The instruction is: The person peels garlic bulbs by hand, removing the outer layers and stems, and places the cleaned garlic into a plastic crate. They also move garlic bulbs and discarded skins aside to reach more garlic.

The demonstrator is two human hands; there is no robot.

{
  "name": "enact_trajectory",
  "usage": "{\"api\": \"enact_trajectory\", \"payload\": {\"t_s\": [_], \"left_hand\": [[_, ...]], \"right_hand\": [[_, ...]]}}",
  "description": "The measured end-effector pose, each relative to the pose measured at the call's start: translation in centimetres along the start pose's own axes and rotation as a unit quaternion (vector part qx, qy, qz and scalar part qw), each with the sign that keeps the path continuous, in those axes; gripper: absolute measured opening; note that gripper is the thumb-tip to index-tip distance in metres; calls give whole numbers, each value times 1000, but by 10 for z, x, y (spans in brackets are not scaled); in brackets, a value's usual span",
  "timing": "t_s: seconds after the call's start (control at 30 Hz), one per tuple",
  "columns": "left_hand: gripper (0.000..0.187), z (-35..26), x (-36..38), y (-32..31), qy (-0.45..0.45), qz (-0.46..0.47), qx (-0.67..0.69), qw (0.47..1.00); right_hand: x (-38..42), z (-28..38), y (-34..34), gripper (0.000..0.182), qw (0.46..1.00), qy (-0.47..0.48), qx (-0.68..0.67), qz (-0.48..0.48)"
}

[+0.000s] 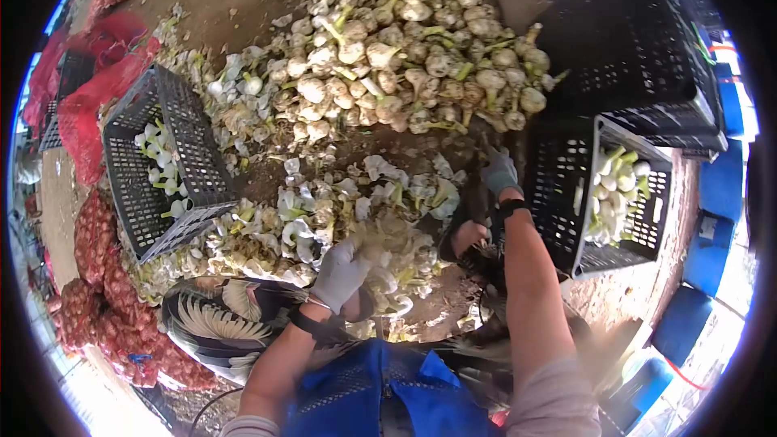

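My left hand [338, 275], in a pale glove, is low at the centre over loose peelings [303, 222]. Its fingers are bent and blurred, and whatever they hold is smeared by motion. Further right, my right hand [499, 171], also gloved, reaches forward beside a black crate [560, 186]; its fingertips are near the lower right edge of the garlic pile [429, 57], and nothing can be made out in them. The heaped bulbs are dirty, with short cut stems. Cleaner white bulbs [615, 190] lie inside the right crate.
At the left, a black crate [190, 125] holds a few white bulbs [162, 162]. Red mesh sacks [97, 251] line the left side. Large black crates [619, 40] stand at the upper right, with blue containers [704, 251] beyond.
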State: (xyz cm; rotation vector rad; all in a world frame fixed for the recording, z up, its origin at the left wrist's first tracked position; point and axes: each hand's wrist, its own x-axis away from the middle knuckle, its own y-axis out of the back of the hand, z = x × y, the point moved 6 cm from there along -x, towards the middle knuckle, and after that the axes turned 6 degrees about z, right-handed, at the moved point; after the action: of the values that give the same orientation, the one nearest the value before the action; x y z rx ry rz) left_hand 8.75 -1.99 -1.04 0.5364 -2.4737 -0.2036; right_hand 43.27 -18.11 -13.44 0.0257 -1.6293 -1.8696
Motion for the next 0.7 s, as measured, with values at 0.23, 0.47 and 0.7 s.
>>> {"api": "enact_trajectory", "payload": {"t_s": [0.23, 0.47, 0.7], "left_hand": [[38, 13, -31, -8, 15, -27, 109, 994], [41, 9, -17, 0, 55, -51, 251, 965], [35, 27, -7, -6, 115, -51, 308, 943]], "right_hand": [[37, 62, -14, 39, 963, -73, -250, 68], [52, 68, -67, 48, 959, 33, -249, 130], [45, 151, -20, 53, 984, 75, -66, 147]]}}
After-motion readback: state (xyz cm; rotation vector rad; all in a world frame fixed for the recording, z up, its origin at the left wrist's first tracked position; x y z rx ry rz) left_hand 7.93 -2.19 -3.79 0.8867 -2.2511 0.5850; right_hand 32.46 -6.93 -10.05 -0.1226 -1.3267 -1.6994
